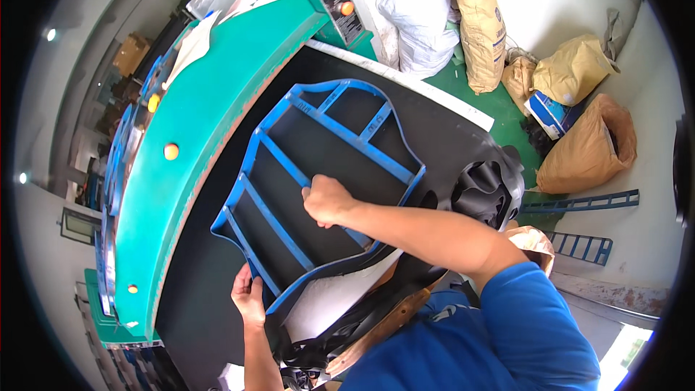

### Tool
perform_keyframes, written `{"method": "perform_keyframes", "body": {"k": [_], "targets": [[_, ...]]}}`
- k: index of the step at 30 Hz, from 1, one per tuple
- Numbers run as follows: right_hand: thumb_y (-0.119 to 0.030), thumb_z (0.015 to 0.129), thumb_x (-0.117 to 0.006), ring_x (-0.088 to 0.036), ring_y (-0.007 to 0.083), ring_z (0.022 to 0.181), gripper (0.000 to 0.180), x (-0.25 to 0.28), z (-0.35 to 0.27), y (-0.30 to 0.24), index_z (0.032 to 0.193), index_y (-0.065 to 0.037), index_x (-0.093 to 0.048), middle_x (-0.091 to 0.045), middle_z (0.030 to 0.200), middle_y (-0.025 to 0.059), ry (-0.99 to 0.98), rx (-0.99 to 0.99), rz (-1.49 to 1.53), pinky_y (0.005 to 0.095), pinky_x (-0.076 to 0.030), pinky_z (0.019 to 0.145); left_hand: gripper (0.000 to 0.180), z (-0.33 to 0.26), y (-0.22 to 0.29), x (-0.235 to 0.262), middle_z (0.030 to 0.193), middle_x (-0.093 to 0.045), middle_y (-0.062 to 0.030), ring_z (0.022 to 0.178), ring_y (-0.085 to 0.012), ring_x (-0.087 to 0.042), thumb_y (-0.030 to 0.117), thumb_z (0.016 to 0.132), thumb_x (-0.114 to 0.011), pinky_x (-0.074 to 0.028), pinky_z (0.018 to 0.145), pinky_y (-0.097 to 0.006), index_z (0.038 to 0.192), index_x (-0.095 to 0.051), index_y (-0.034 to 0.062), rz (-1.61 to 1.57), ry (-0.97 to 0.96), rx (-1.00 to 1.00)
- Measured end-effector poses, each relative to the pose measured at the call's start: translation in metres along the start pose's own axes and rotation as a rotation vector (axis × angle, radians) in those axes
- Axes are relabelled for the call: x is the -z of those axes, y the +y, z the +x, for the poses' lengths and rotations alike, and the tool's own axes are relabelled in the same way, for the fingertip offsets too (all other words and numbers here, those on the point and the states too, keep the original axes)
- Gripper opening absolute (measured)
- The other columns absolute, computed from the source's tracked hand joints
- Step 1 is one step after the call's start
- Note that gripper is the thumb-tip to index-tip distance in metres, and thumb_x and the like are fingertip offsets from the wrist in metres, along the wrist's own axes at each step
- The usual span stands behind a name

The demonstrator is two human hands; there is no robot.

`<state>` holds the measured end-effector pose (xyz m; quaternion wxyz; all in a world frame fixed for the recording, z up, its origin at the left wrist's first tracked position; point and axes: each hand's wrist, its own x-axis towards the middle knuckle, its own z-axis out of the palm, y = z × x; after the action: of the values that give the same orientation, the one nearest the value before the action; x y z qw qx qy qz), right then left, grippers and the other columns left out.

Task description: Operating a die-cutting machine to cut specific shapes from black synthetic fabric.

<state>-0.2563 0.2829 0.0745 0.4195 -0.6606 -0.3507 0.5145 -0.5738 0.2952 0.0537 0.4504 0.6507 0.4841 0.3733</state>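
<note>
A large blue cutting die [329, 124], shaped as a curved-sided frame with several crossbars, lies on black sheet material [210, 275] spread over the work surface. My right hand [327, 201] is closed around one of its middle crossbars, reaching in from the right. At the die's near left corner, my left hand [248, 295] has its thumb and fingers closed on the outer edge. Black material shows through the openings between the bars. Beside the near edge of the die lie a whitish sheet [337, 297] and loose black strips [318, 351].
A green press beam [181, 137] with orange knobs rises along the left, near the die. Its control panel [337, 0] stands at the back. Bunched black scrap [486, 192] hangs at the right. Beyond are a white sack [420, 18], paper sacks [481, 32] and blue ladder-like frames [583, 203].
</note>
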Motion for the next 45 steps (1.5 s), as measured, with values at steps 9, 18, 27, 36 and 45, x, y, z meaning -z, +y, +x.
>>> {"method": "perform_keyframes", "body": {"k": [9,18,27,36,45], "targets": [[-0.014,0.089,-0.052,-0.067,0.0269,0.056,0.023,0.007,-0.005,-0.003,0.077,0.003,-0.061,-0.065,0.064,0.0174,-0.004,-0.013,-0.009,0.0358,-0.055,0.059,0.036,0.002,0.006,-0.001,0.113,-0.066,-0.0096,0.104,-0.0176,-0.062,-0.013,0.086,-0.052,-0.043,0.098,-0.029,0.120,-0.059,-0.0031,0.317,-0.064,-0.043],[-0.010,0.090,-0.051,-0.066,0.0259,0.054,0.023,0.014,-0.001,-0.005,0.077,0.003,-0.065,-0.065,0.067,0.0165,-0.099,-0.054,0.053,0.0337,-0.054,0.056,0.034,0.002,-0.008,0.006,0.114,-0.065,-0.0088,0.102,-0.0142,-0.061,-0.007,0.090,-0.055,-0.046,0.094,-0.026,0.124,-0.058,-0.0028,0.330,-0.022,-0.084],[-0.014,0.095,-0.047,-0.065,0.0234,0.051,0.030,0.016,-0.007,-0.006,0.083,0.007,-0.065,-0.065,0.066,0.0163,-0.089,-0.071,0.152,0.0317,-0.055,0.047,0.032,-0.002,-0.015,0.013,0.117,-0.064,-0.0098,0.106,-0.0161,-0.059,-0.003,0.092,-0.055,-0.044,0.097,-0.029,0.124,-0.059,-0.0014,0.497,0.005,-0.171],[-0.020,0.096,-0.047,-0.063,0.0240,0.049,0.035,0.010,0.011,0.000,0.082,0.011,-0.054,-0.059,0.067,0.0175,-0.083,-0.031,0.237,0.0337,-0.054,0.041,0.031,0.007,0.003,-0.003,0.118,-0.063,-0.0169,0.113,-0.0254,-0.058,0.003,0.089,-0.062,-0.041,0.101,-0.033,0.118,-0.061,-0.0037,0.539,0.017,-0.191],[-0.022,0.099,-0.046,-0.060,0.0210,0.053,0.032,0.008,0.004,0.000,0.089,0.008,-0.053,-0.054,0.073,0.0112,-0.082,-0.048,0.188,0.0335,-0.054,0.047,0.028,0.002,0.009,-0.008,0.109,-0.066,-0.0099,0.104,-0.0191,-0.061,0.005,0.086,-0.068,-0.043,0.096,-0.030,0.114,-0.066,0.0033,0.417,0.055,-0.097]]}}
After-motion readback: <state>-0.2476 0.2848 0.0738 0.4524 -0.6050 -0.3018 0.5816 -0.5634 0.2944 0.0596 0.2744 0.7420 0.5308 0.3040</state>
